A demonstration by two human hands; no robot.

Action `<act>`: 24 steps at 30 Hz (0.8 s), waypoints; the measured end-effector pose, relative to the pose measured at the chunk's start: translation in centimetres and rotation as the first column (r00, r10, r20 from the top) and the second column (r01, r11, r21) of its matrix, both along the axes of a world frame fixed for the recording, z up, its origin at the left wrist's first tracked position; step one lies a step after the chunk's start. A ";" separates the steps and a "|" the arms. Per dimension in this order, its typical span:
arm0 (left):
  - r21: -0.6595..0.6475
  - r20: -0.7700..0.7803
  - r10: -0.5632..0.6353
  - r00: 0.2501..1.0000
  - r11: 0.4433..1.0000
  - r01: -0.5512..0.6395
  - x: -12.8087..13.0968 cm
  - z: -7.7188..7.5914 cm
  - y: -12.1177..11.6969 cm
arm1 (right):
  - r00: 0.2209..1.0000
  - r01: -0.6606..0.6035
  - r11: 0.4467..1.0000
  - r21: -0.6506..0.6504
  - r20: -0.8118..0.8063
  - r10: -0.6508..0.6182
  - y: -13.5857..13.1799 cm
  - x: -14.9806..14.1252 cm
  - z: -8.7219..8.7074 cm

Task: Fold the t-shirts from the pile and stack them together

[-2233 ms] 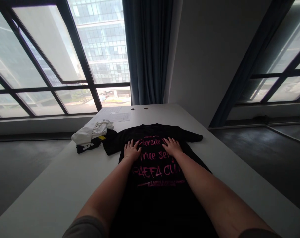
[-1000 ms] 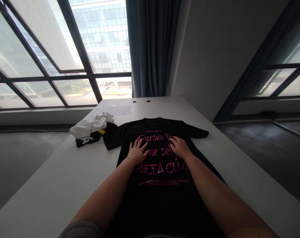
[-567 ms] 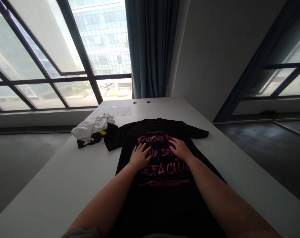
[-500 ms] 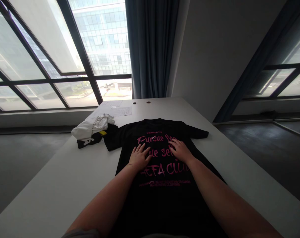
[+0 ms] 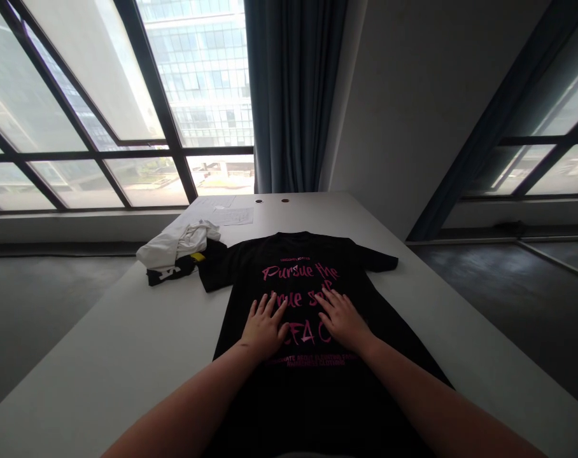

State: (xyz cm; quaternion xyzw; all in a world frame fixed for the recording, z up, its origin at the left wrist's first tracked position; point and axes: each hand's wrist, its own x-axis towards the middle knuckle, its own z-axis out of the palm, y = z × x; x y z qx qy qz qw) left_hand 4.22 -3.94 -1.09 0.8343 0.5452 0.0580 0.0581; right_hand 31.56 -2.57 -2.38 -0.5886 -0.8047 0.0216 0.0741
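Observation:
A black T-shirt (image 5: 312,401) with pink lettering lies spread on the white table (image 5: 140,350), its collar toward the far end and its hem running out of view below. My left hand (image 5: 264,327) rests palm down on the left part of the print, fingers outstretched. On the right part of the print lies my right hand (image 5: 342,321), also flat with its fingers apart. Both hands touch the cloth and cover some of the letters. Neither grips the fabric.
Left of the shirt is a crumpled heap of white cloth (image 5: 174,245) and black cloth (image 5: 186,264) with a yellow patch. Papers (image 5: 236,216) and two round holes are at the table's far end. Windows and a blue curtain (image 5: 296,95) stand behind.
Both hands have slid down the shirt toward me, uncovering more of the upper lettering. The shirt's lower right side reaches a little farther out. The cloth heap stays put.

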 end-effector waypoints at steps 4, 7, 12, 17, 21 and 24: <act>-0.012 0.030 -0.020 0.999 1.000 0.020 -0.7 0.1 -1.9 | 0.998 -0.062 0.998 -0.025 -0.010 0.062 -2.3 0.5 -0.3; -0.022 0.042 -0.036 0.998 0.999 0.037 -1.4 0.5 -3.5 | 0.998 -0.059 0.998 -0.032 -0.014 0.059 -4.0 1.3 -0.9; -0.029 0.025 -0.104 0.994 0.994 0.105 -3.0 1.1 -6.1 | 0.998 -0.058 0.998 -0.040 -0.024 0.057 -6.6 2.8 -1.3; 0.028 -0.019 -0.127 0.992 0.991 0.128 -5.0 0.6 -8.7 | 0.993 -0.117 0.992 -0.040 -0.008 0.117 -8.9 4.2 -1.2; -0.014 -0.044 -0.172 0.984 0.985 0.171 -6.6 0.3 -10.6 | 0.976 -0.218 0.974 -0.053 -0.002 0.218 -10.4 4.7 -0.9; -0.063 -0.036 -0.243 0.969 0.969 0.240 -7.8 1.2 -11.7 | 0.946 -0.325 0.940 -0.108 -0.061 0.320 -11.4 4.8 0.5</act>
